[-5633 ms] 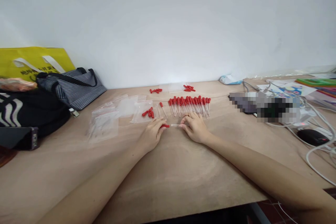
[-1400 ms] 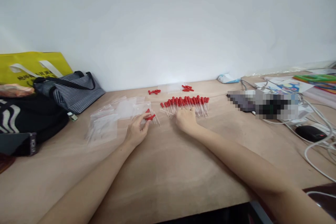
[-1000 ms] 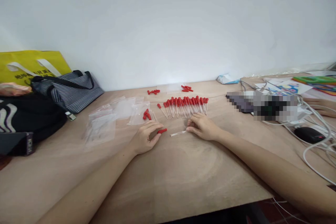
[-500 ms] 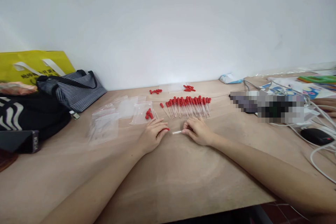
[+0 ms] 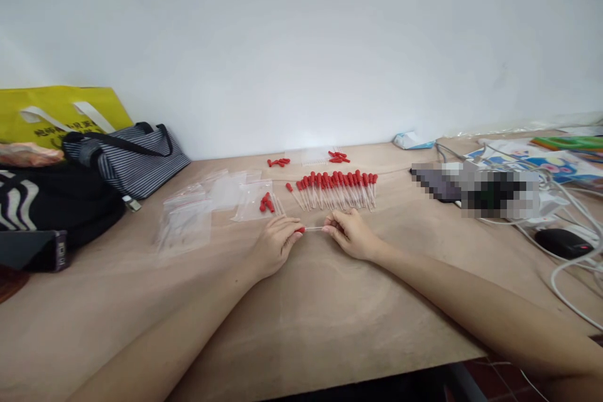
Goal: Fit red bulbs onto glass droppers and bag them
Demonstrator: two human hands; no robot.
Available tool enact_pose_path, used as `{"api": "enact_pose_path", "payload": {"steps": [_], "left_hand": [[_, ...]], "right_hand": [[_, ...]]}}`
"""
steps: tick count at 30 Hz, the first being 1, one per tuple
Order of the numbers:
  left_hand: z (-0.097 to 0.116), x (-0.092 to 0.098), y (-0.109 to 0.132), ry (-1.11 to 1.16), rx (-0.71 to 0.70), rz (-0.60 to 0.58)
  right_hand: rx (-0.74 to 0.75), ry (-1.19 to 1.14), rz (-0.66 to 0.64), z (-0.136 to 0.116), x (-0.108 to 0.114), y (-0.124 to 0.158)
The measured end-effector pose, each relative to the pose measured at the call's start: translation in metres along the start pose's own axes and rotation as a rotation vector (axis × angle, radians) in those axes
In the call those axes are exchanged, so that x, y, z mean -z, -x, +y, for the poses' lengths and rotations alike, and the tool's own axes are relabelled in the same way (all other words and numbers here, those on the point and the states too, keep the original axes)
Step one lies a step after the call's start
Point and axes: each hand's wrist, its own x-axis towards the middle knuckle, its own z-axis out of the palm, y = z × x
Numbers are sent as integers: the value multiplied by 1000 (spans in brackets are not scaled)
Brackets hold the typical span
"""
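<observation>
My left hand (image 5: 277,242) pinches a small red rubber bulb (image 5: 299,230) just above the wooden table (image 5: 301,301). My right hand (image 5: 351,233) pinches the other end of a thin clear glass tube (image 5: 313,228), whose tip meets the bulb between the two hands. Behind them lies a row of several finished droppers with red bulbs (image 5: 336,188). A few loose red bulbs (image 5: 266,203) lie on a clear bag to the left, beside some bare tubes.
Clear zip bags (image 5: 188,217) lie left of my hands. Striped and black bags (image 5: 127,157) and a yellow bag (image 5: 56,116) fill the far left. More red bulbs (image 5: 279,162) sit near the wall. Cables, a mouse (image 5: 560,242) and papers crowd the right.
My left hand picked a red bulb from the bag and my right took a glass tube from the pile. Both came together; tube and bulb now meet.
</observation>
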Motion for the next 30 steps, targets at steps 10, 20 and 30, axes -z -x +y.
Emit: {"api": "enact_pose_path", "payload": {"steps": [10, 20, 30], "left_hand": [[4, 4, -2, 79, -38, -30], [3, 5, -1, 150, 7, -59], [4, 8, -5, 372, 115, -184]], "right_hand": [[173, 141, -3, -6, 7, 4], [428, 427, 228, -8, 7, 4], [545, 519, 337, -3, 11, 0]]}}
